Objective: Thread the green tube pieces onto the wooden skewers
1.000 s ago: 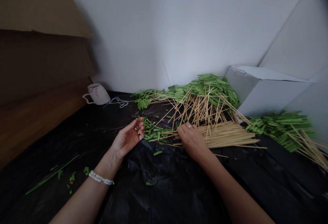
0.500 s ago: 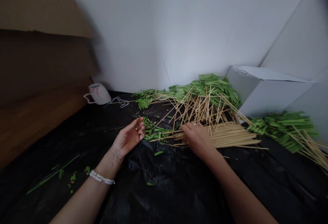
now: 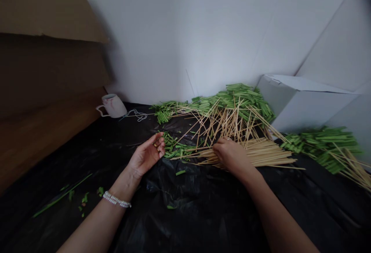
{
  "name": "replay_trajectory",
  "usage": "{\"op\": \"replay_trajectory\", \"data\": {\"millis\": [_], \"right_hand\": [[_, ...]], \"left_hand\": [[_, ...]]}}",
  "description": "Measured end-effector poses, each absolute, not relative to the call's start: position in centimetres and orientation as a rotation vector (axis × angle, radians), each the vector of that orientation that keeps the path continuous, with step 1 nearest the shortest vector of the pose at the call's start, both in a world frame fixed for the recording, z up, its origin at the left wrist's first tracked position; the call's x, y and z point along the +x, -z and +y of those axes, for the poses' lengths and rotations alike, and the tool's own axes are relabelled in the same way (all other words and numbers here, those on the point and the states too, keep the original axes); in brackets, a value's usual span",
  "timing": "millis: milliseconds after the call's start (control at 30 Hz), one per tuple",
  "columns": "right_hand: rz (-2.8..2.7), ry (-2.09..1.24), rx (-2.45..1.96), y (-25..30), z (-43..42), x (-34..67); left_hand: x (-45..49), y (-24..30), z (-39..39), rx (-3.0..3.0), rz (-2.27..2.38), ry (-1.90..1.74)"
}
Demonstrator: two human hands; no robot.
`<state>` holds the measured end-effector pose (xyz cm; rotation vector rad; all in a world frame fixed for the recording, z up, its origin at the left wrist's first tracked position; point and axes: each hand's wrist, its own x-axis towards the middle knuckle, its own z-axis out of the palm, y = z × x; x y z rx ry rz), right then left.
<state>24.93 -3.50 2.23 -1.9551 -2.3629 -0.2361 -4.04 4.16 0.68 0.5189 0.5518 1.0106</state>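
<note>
My left hand (image 3: pixel 148 150) is held palm up and empty, its fingers loosely bent and apart, beside a small heap of cut green stalk pieces (image 3: pixel 178 152). My right hand (image 3: pixel 232 154) rests back upward over the left part of a pile of bamboo skewers (image 3: pixel 269 152), touching it. Its fingers are bent together and the fingertips are hidden, so what they pinch cannot be made out. Behind this pile, more skewers (image 3: pixel 232 119) lie crisscrossed, with green stalk pieces (image 3: pixel 243 98) bunched at their far ends.
Black plastic sheeting (image 3: pixel 191 222) covers the work surface. A white mug (image 3: pixel 114 106) and tangled string (image 3: pixel 140 114) are at the back left. A white box (image 3: pixel 301 102) stands at the back right, near another green-tipped bundle (image 3: pixel 327 145). A cardboard box (image 3: pixel 49 63) fills the left side.
My right hand has slid a little to the right along the skewer pile. My left hand stays nearly still, and the whole view has shifted slightly.
</note>
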Motion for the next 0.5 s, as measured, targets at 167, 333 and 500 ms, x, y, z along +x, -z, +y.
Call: {"op": "replay_trajectory", "data": {"millis": [167, 333, 500], "right_hand": [[-2.451, 0.330, -1.879, -1.6, -3.0, 24.6], [-2.443, 0.395, -1.854, -1.1, -2.8, 24.4], [-2.458, 0.382, -1.834, -1.3, -3.1, 24.2]], "left_hand": [[-4.1, -0.6, 4.1, 0.516, 0.548, -1.010], [-4.1, -0.6, 4.1, 0.526, 0.538, -1.012], [-4.1, -0.6, 4.2, 0.522, 0.540, -1.011]]}}
